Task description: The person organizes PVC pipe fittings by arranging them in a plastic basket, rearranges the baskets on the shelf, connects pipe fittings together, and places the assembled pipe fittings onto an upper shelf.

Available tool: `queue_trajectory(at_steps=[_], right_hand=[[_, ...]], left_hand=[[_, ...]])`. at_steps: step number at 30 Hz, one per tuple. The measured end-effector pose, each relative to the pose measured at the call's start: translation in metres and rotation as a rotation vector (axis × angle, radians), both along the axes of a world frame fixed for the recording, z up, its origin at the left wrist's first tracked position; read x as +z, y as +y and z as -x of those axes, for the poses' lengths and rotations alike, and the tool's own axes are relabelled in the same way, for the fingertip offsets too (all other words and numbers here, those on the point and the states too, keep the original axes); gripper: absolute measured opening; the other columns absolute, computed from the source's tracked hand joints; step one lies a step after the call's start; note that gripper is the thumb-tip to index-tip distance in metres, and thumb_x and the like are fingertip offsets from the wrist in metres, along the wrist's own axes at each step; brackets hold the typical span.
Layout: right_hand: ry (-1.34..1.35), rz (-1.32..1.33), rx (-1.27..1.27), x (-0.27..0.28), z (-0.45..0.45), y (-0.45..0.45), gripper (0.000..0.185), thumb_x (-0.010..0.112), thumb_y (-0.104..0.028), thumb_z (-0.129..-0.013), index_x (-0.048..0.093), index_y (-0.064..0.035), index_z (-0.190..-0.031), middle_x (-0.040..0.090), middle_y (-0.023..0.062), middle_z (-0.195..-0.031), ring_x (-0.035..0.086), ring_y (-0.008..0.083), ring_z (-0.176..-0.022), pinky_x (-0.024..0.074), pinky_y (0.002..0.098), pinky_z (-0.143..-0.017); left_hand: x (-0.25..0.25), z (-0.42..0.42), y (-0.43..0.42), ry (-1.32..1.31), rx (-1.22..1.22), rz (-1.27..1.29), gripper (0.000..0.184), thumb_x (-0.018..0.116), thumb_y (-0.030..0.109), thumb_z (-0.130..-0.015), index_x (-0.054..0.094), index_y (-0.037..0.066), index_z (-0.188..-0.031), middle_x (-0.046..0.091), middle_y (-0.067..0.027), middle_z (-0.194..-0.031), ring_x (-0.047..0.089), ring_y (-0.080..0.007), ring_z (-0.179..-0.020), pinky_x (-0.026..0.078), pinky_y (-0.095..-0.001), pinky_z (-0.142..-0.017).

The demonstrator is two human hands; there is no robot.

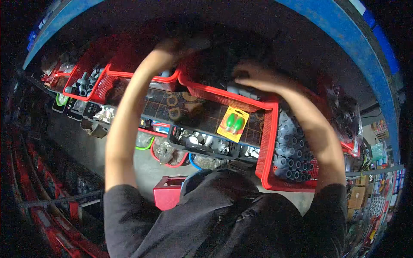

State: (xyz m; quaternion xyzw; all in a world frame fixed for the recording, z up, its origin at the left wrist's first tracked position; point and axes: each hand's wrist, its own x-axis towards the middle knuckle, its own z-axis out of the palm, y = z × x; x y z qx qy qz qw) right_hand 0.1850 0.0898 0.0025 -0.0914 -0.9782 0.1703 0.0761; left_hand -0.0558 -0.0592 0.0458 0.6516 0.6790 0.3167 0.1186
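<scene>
My left hand (171, 48) reaches up over the rear of a red basket into deep shadow. A dim greyish shape lies at its fingertips, and blur and darkness hide whether it is held. My right hand (250, 76) is over the middle red basket (221, 91), just above some grey pipe fittings (243, 91). Its fingers are smeared and partly lost in the dark. Close to my right forearm, another red basket (267, 159) holds many stacked grey pipe fittings (292, 150).
A yellow card pack with two green pieces (233, 124) lies on a dark rack (206, 116). Below stand a black crate of fittings (204, 144) and a red stool (167, 193). More grey fittings (84, 84) fill a basket at left. A blue metal frame (335, 26) arches overhead.
</scene>
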Motion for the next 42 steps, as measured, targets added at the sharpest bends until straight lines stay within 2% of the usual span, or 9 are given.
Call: queue_trajectory(at_steps=[7,13,17,20,26,28,34,37,42], right_hand=[[0.075,-0.231,0.019,-0.03,0.108,0.033,0.038,0.058,-0.023,-0.075,0.051,-0.0026,-0.106,0.054,0.0192,-0.101,0.052,0.0339,-0.095,0.0415,0.0413,-0.083],[-0.071,-0.405,-0.031,-0.117,0.159,0.105,0.048,0.06,-0.029,-0.071,0.049,-0.0037,-0.111,0.053,0.021,-0.107,0.052,0.0353,-0.097,0.0419,0.0429,-0.083],[-0.388,-0.455,-0.116,-0.142,0.172,0.131,0.054,0.062,-0.03,-0.07,0.047,-0.0035,-0.115,0.051,0.0228,-0.112,0.049,0.0358,-0.102,0.0391,0.0434,-0.088],[0.044,-0.25,0.074,-0.12,0.153,0.109,0.057,0.062,-0.028,-0.069,0.045,-0.0038,-0.117,0.054,0.0206,-0.109,0.052,0.0341,-0.098,0.0386,0.0432,-0.089],[-0.034,0.277,-0.157,-0.115,0.132,0.077,0.032,0.061,-0.02,-0.071,0.059,-0.0054,-0.1,0.061,0.0142,-0.096,0.056,0.027,-0.087,0.0414,0.0401,-0.081],[0.171,-0.029,-0.117,-0.106,0.136,0.072,0.025,0.06,-0.022,-0.074,0.06,-0.0055,-0.093,0.062,0.0132,-0.092,0.057,0.0273,-0.084,0.043,0.0381,-0.078],[0.356,0.042,-0.036,0.001,0.022,-0.012,0.041,0.063,-0.025,-0.071,0.049,-0.0087,-0.106,0.056,0.016,-0.099,0.056,0.0284,-0.085,0.0439,0.0366,-0.076],[0.439,0.079,-0.172,0.049,-0.088,-0.084,0.027,0.066,-0.02,-0.072,0.06,-0.0002,-0.088,0.061,0.0089,-0.084,0.057,0.0157,-0.081,0.0444,0.0292,-0.076],[0.465,0.066,-0.286,0.047,-0.212,-0.135,0.021,0.07,-0.014,-0.066,0.058,-0.0022,-0.078,0.061,0.0083,-0.084,0.059,0.0214,-0.081,0.0465,0.0322,-0.073]], left_hand=[[-0.059,-0.053,-0.132,-0.632,0.387,-0.165,0.023,0.062,0.011,-0.077,0.052,-0.003,-0.093,0.056,-0.0045,-0.079,0.051,-0.0084,-0.072,0.041,-0.0224,-0.063],[-0.128,-0.079,-0.2,-0.948,0.55,-0.191,0.028,0.064,0.017,-0.077,0.051,0.001,-0.096,0.052,0.0,-0.068,0.047,-0.0063,-0.059,0.036,-0.0198,-0.049],[-0.136,-0.087,-0.22,-0.956,0.627,-0.211,0.03,0.063,0.015,-0.078,0.049,0.001,-0.1,0.053,-0.0007,-0.07,0.047,-0.0067,-0.06,0.037,-0.0201,-0.05],[-0.137,-0.09,-0.223,-0.923,0.651,-0.239,0.03,0.063,0.014,-0.078,0.049,0.0,-0.1,0.054,-0.002,-0.072,0.048,-0.0068,-0.06,0.037,-0.0204,-0.052],[-0.126,-0.101,-0.221,-0.935,0.592,-0.314,0.03,0.063,0.009,-0.077,0.049,-0.001,-0.102,0.055,-0.0026,-0.077,0.051,-0.0079,-0.066,0.04,-0.0201,-0.058],[-0.126,-0.106,-0.217,-0.961,0.569,-0.359,0.027,0.062,0.007,-0.077,0.05,0.0,-0.1,0.054,-0.0024,-0.078,0.05,-0.0076,-0.067,0.039,-0.0197,-0.058],[-0.118,-0.136,-0.199,-0.914,0.461,-0.344,0.024,0.06,0.002,-0.075,0.05,0.002,-0.097,0.051,-0.0007,-0.08,0.048,-0.0068,-0.07,0.038,-0.0196,-0.062],[-0.1,-0.168,-0.182,-0.952,0.316,-0.316,0.027,0.058,0.001,-0.075,0.05,0.0,-0.1,0.053,-0.0044,-0.084,0.05,-0.0091,-0.069,0.04,-0.0213,-0.063],[-0.072,-0.219,-0.144,-0.853,0.087,-0.137,0.035,0.068,0.005,-0.068,0.053,0.002,-0.099,0.055,-0.0035,-0.085,0.052,-0.01,-0.076,0.041,-0.0228,-0.068]])
